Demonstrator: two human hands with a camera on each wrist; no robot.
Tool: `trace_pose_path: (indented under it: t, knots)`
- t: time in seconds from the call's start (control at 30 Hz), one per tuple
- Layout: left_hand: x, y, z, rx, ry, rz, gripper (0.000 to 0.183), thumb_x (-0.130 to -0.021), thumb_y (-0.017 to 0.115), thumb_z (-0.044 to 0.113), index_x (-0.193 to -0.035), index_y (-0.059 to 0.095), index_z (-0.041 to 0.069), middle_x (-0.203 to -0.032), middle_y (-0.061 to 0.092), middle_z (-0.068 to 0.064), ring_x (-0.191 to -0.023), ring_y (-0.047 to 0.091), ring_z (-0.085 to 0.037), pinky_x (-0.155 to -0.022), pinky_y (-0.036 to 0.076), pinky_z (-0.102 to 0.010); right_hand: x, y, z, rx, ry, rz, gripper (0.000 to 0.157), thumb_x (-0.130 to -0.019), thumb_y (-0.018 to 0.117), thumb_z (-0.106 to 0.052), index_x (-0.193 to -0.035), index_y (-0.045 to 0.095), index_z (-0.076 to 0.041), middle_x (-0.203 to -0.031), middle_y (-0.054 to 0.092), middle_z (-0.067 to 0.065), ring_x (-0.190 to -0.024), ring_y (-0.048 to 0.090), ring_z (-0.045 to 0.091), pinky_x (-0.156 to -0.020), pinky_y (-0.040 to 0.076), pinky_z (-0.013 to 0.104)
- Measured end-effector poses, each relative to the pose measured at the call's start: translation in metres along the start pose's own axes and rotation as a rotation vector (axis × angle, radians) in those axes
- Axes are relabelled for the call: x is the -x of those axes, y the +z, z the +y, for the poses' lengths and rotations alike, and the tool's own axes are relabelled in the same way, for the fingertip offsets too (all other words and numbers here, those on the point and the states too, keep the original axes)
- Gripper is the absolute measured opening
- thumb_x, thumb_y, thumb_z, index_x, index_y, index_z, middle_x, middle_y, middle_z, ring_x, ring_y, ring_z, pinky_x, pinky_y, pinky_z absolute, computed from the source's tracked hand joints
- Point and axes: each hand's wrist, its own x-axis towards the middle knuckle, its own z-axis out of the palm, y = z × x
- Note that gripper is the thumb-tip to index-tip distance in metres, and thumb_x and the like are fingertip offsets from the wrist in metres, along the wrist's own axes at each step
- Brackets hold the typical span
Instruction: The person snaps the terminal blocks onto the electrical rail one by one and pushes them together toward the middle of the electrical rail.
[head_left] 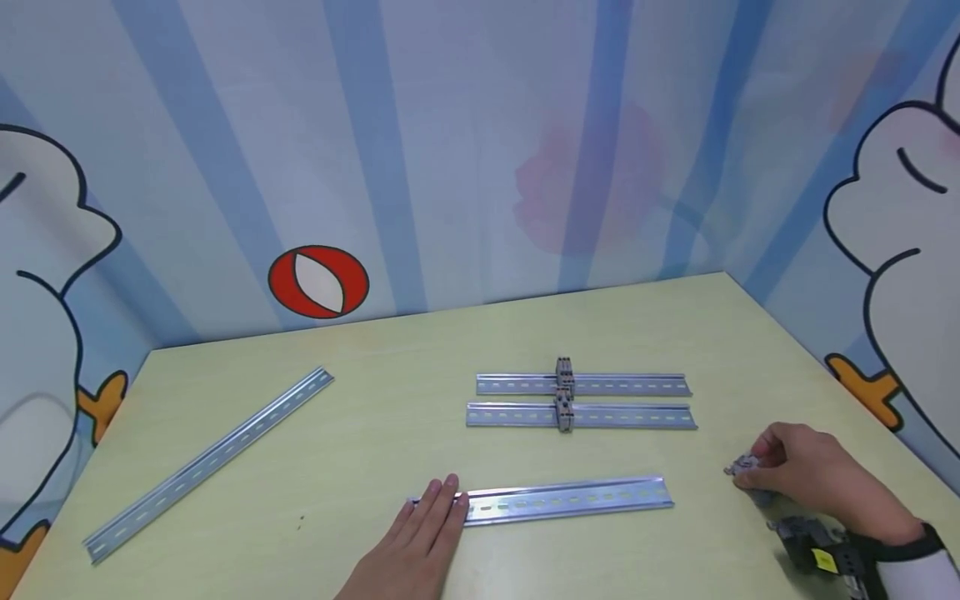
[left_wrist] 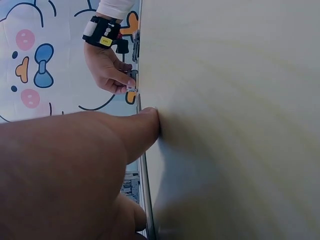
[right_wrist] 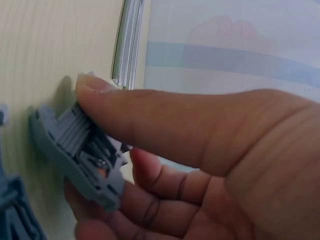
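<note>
Right hand [head_left: 832,477] pinches a grey ridged block [right_wrist: 75,150], stepped in outline, metal showing inside; left hand [head_left: 416,537], fingers straight, rests on a silvery slotted rail [head_left: 570,502]

Table [head_left: 703,521] between right hand [head_left: 821,475] and front rail [head_left: 570,502] is free, left hand [head_left: 416,542] blocking that rail's left end

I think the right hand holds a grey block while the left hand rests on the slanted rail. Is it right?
Wrong rail: the head view shows the left hand on the nearest rail, not the slanted rail. The right hand does hold a grey block.
</note>
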Motion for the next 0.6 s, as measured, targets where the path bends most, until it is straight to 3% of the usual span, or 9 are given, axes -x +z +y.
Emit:
trace_pose_path:
  t: [0.17, 0.27, 0.4, 0.5, 0.6]
  knots:
    - [0.000, 0.004, 0.000, -0.060, 0.012, 0.081, 0.109, -0.081, 0.026, 0.087, -0.151, 0.032, 0.004, -0.160, 0.031, -0.015, -0.146, 0.032, -0.029, -0.111, 0.040, -0.044, 0.002, -0.001, -0.003, -0.001, -0.002, 0.033, 0.059, -0.072, 0.084, -0.040, -0.103, 0.060, 0.005, -0.091, 0.068, 0.018, -0.077, 0.061, 0.023, -0.059, 0.050, 0.030]
    - [0.000, 0.008, 0.000, -0.095, 0.017, 0.131, 0.108, -0.081, 0.029, 0.086, -0.150, 0.035, 0.003, -0.159, 0.035, -0.015, -0.144, 0.035, -0.029, -0.109, 0.042, -0.042, 0.005, 0.000, -0.006, 0.018, -0.022, 0.075, 0.050, -0.073, 0.083, -0.038, -0.097, 0.066, 0.002, -0.083, 0.069, 0.014, -0.071, 0.060, 0.021, -0.055, 0.048, 0.030]
    - [0.000, 0.005, 0.001, -0.062, 0.004, 0.076, 0.109, -0.081, 0.026, 0.087, -0.151, 0.032, 0.004, -0.161, 0.030, -0.014, -0.147, 0.031, -0.029, -0.112, 0.039, -0.043, 0.012, 0.004, -0.014, 0.045, -0.096, 0.151, 0.026, -0.081, 0.077, -0.032, -0.080, 0.071, -0.006, -0.065, 0.063, 0.003, -0.060, 0.053, 0.018, -0.050, 0.041, 0.028]
    - [0.001, 0.001, 0.002, -0.031, -0.009, 0.014, 0.111, -0.080, 0.022, 0.087, -0.153, 0.028, 0.004, -0.163, 0.026, -0.014, -0.148, 0.027, -0.029, -0.114, 0.037, -0.045, 0.020, 0.007, -0.023, 0.026, -0.138, 0.184, 0.026, -0.086, 0.072, -0.033, -0.076, 0.069, -0.010, -0.059, 0.061, 0.000, -0.056, 0.052, 0.016, -0.048, 0.039, 0.026]
    - [0.000, 0.000, 0.003, -0.034, -0.008, 0.006, 0.111, -0.081, 0.022, 0.087, -0.153, 0.028, 0.004, -0.163, 0.026, -0.014, -0.148, 0.027, -0.029, -0.114, 0.037, -0.045, 0.028, 0.010, -0.034, -0.010, -0.161, 0.203, 0.027, -0.088, 0.070, -0.036, -0.076, 0.069, -0.011, -0.056, 0.061, -0.001, -0.053, 0.053, 0.015, -0.046, 0.039, 0.025]
